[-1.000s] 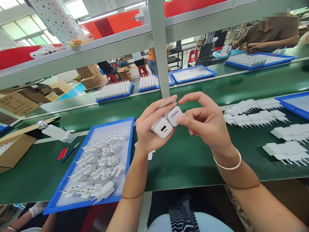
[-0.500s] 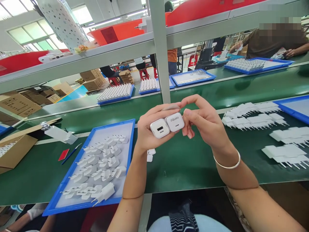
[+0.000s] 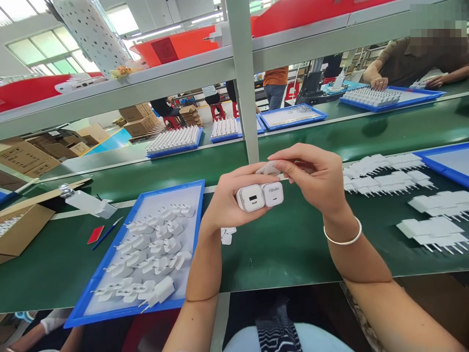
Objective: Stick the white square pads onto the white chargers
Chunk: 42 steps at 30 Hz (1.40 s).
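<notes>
My left hand [image 3: 229, 195] is closed around two white USB chargers side by side, their port ends facing me. One charger [image 3: 250, 198] has a dark wide port above a small one; the other charger [image 3: 273, 194] bears printed letters and one small port. At the tip of my left index finger is what looks like a pale finger cot [image 3: 269, 168]. My right hand [image 3: 311, 173] pinches it between thumb and fingers, just above the chargers. Below my left wrist, a few small white pieces [image 3: 227, 235] lie on the green table, partly hidden.
A blue-rimmed tray [image 3: 201, 215] of white chargers is at left. Rows of chargers [image 3: 388, 181] lie at right beside another blue tray [image 3: 439, 164]. A metal post [image 3: 244, 88] and shelf [image 3: 176, 80] stand ahead. Across the table, a co-worker's hand [image 3: 379, 83] is over a charger tray.
Both hands have shifted slightly, the chargers moving right and a little down. My right fingers have closed over the pale fingertip piece. The co-worker's hand has moved to the far charger tray.
</notes>
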Each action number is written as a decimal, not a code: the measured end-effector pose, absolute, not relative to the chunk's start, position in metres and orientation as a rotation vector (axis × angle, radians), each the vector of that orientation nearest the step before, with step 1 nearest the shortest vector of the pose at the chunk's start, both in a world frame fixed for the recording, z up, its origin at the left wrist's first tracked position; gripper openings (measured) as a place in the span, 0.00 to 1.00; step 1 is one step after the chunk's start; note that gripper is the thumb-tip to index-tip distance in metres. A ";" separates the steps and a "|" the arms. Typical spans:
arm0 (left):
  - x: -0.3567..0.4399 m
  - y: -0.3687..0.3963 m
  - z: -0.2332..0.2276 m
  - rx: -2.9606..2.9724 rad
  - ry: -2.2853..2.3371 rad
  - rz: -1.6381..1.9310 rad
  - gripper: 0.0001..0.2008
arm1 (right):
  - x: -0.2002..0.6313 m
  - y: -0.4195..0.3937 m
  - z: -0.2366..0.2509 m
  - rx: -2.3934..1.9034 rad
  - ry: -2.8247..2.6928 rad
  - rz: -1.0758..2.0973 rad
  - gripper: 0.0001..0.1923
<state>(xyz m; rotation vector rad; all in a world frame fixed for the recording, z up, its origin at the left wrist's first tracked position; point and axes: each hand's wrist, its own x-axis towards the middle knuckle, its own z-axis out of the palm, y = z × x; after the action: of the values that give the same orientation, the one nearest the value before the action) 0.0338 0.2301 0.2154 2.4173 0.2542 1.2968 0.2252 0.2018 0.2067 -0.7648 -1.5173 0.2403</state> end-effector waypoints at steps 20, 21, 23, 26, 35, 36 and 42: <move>0.030 0.234 0.217 2.443 0.445 1.222 0.19 | 0.230 0.204 0.208 -0.818 -1.750 -0.083 0.08; 0.030 0.234 0.216 2.443 0.455 1.222 0.19 | 0.230 0.205 0.207 -0.821 -1.723 -0.042 0.07; 0.031 0.235 0.216 2.433 0.469 1.233 0.18 | 0.227 0.206 0.205 -0.821 -1.623 0.082 0.04; 0.032 0.236 0.216 2.377 0.425 1.285 0.18 | 0.221 0.208 0.203 -0.784 -1.471 0.280 0.03; 0.030 0.237 0.215 2.390 0.487 1.281 0.18 | 0.229 0.207 0.204 -0.882 -1.711 -0.051 0.04; 0.031 0.238 0.214 2.399 0.496 1.277 0.18 | 0.231 0.207 0.203 -0.897 -1.737 -0.113 0.05; 0.032 0.239 0.214 2.409 0.491 1.256 0.17 | 0.238 0.210 0.201 -0.897 -1.826 -0.324 0.13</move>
<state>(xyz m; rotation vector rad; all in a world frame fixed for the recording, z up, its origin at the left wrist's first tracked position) 0.0318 0.2386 0.2141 2.4092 0.4912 1.2562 0.2383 0.2099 0.2006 -0.8972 -1.8256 -0.3242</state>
